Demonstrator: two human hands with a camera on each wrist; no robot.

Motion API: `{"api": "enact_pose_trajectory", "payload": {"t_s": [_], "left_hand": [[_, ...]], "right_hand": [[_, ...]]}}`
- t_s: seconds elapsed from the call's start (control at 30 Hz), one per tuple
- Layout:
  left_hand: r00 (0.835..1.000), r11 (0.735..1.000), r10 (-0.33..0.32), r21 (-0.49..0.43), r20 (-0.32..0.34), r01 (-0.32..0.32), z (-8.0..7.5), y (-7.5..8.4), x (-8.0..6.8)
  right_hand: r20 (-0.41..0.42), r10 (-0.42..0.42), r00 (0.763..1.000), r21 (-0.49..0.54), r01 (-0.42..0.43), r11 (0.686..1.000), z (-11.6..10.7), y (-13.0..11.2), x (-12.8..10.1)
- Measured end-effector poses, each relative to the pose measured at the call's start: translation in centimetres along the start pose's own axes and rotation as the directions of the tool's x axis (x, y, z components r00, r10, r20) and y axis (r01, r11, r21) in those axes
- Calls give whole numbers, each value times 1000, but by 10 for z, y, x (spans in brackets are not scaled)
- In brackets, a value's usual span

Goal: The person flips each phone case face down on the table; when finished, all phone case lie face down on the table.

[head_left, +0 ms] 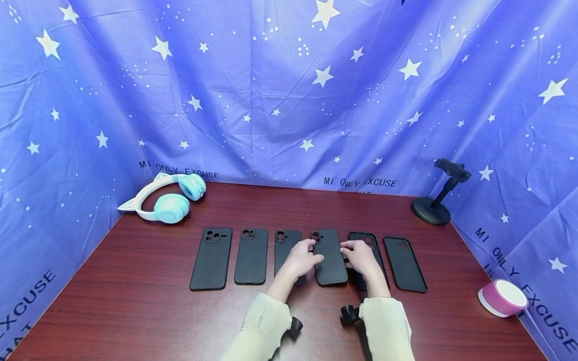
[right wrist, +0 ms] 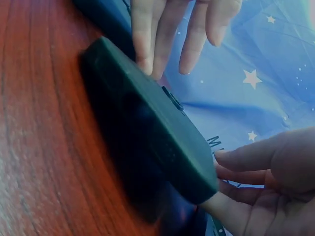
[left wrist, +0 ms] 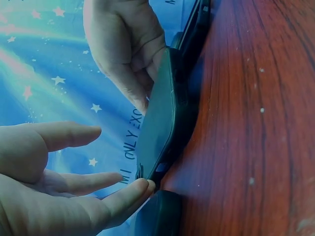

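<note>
A black phone case (head_left: 331, 263) lies between the two hands, back side up, its camera cutout at the upper left. In both wrist views it stands slightly raised and tilted off the table. My left hand (head_left: 301, 259) touches its left edge with extended fingertips (left wrist: 142, 186); the left thumb is apart from it. At the opposite edge, my right hand (head_left: 363, 256) pinches the case, one finger reaching under it and the thumb near its upper face. Beside them, a third case (head_left: 287, 239) is partly covered by the left hand, and another case (head_left: 381, 255) by the right.
Two more black cases, one at far left (head_left: 211, 263) and one beside it (head_left: 251, 260), lie back up. The rightmost case (head_left: 406, 265) shows its inside. Cat-ear headphones (head_left: 171, 208), a black phone stand (head_left: 431, 210) and a pink-and-white cylinder (head_left: 502, 298) stand around the table's sides.
</note>
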State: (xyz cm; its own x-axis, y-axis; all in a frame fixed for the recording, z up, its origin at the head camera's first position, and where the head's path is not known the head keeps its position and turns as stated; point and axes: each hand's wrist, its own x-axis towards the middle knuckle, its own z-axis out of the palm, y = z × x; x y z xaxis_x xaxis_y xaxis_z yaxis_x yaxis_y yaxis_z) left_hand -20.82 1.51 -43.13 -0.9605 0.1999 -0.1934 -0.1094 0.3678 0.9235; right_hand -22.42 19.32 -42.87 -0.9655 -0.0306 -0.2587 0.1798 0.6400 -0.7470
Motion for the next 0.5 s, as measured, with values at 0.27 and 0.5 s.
{"api": "enact_pose_trajectory", "payload": {"t_s": [0.27,0.5], "left_hand": [[1000,999,-2,45,5,2,-2,0,0],[1000,996,-1,91,23,-1,-1,-1,0]], "right_hand": [[0,-18,1000,-180,18,983,2,-1,2],[15,-15,1000,-161,17,987,1,-3,1]]}}
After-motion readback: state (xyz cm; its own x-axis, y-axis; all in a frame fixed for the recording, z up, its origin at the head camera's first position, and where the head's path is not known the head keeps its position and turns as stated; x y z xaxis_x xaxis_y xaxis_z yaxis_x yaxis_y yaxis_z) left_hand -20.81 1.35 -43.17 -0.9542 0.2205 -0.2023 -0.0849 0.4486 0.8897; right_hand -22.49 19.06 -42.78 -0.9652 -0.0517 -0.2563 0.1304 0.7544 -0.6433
